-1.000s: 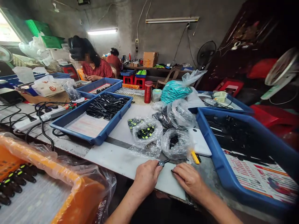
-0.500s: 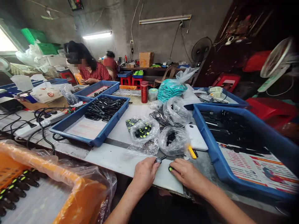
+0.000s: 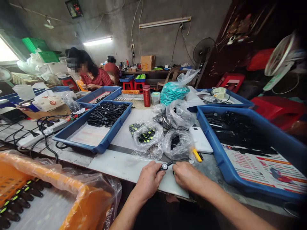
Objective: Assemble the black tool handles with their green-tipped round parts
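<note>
Black disc-ended piece (image 3: 164, 166), over the right end of the white board (image 3: 115, 164), is gripped by the closed fingers of the left hand (image 3: 149, 179) and best held steady there, facing up, beside the right hand (image 3: 185, 174), whose fingers are curled around a mostly hidden green-marked part (image 3: 174, 172).

Head camera looks forward, down

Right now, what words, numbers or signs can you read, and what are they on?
Nothing here can be read.
Red-printed white sheet in the right blue plastic tray: red characters, too blurred.
Soft white package with red marks, at left: too small.
Pale paper sheet in the left blue plastic tray: too faint.
</note>
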Demonstrator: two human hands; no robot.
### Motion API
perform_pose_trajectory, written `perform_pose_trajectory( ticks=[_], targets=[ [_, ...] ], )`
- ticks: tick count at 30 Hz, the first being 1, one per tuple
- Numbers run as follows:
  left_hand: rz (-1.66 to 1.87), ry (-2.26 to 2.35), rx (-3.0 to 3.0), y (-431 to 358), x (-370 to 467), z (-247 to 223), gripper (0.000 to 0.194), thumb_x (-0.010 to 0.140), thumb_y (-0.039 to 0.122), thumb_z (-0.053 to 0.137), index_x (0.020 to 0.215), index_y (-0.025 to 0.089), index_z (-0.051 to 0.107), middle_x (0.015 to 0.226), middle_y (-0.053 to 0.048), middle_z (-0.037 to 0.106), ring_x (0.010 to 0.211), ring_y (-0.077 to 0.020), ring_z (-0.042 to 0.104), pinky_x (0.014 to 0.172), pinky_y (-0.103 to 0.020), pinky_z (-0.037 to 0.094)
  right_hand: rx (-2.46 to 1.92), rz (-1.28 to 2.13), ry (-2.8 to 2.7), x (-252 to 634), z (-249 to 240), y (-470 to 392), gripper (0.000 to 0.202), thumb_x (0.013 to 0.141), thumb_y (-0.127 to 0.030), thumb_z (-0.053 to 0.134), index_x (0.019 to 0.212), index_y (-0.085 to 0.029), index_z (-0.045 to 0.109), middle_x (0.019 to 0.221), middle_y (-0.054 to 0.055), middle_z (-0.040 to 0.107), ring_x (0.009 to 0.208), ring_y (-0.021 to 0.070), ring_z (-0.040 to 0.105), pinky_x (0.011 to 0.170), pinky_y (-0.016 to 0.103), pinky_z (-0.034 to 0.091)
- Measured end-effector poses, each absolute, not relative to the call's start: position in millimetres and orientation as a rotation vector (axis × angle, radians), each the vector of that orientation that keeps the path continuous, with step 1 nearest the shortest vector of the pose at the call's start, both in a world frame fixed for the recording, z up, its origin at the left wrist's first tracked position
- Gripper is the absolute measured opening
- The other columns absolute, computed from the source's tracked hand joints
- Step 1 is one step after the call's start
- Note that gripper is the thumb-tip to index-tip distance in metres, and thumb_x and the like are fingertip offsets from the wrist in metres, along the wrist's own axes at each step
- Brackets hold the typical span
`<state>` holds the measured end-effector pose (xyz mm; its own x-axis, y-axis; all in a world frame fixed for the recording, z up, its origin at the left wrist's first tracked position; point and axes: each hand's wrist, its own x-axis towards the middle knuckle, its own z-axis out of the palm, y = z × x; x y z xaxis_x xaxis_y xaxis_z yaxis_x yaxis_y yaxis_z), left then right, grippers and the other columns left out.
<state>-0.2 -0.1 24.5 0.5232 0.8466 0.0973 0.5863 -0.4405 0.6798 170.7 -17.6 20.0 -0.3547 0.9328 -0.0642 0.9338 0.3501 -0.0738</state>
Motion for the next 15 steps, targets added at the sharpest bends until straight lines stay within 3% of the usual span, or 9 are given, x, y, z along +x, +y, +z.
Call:
perform_pose_trajectory(
  ticks=[6,10,13,15],
  targets=[
    [0.629,1.120,2.119,-5.0,0.3,24.3,0.015,0.080,0.017,0.044,0.078,0.018,0.059,0.070,0.000,0.055,0.066,-0.0125,0.050,0.061,-0.021,0.038,1.872,-0.173,2.626,173.9,12.8,-20.5,0.016,0.067,-0.004,0.048,0.068,-0.011,0.063,0.068,0.011,0.063,0.064,0.0228,0.059,0.058,0.027,0.042],
    [0.797,1.092,1.914,-9.2,3.0,17.6,0.024,0.077,0.018,0.048,0.097,0.019,0.060,0.081,-0.001,0.064,0.075,-0.0152,0.055,0.070,-0.024,0.043,1.994,-0.222,2.664,179.6,8.9,-23.9,0.016,0.071,-0.010,0.045,0.069,-0.014,0.061,0.066,0.007,0.061,0.064,0.0201,0.058,0.058,0.026,0.042],
    [0.917,1.072,1.748,-11.4,6.6,10.1,0.030,0.075,0.020,0.050,0.103,0.019,0.061,0.088,-0.003,0.066,0.078,-0.0161,0.057,0.073,-0.025,0.044,2.308,-0.565,2.735,182.8,6.5,-27.8,0.016,0.072,-0.019,0.043,0.070,-0.017,0.059,0.062,0.003,0.060,0.057,0.0177,0.055,0.054,0.025,0.042],
    [0.938,1.074,1.606,-11.8,10.1,5.9,0.029,0.075,0.024,0.051,0.101,0.018,0.064,0.080,-0.003,0.065,0.063,-0.0134,0.056,0.063,-0.024,0.045,2.579,-1.002,2.705,182.7,4.0,-30.4,0.017,0.071,-0.026,0.045,0.070,-0.017,0.059,0.060,0.002,0.059,0.055,0.0176,0.054,0.052,0.025,0.042]
  ],
)
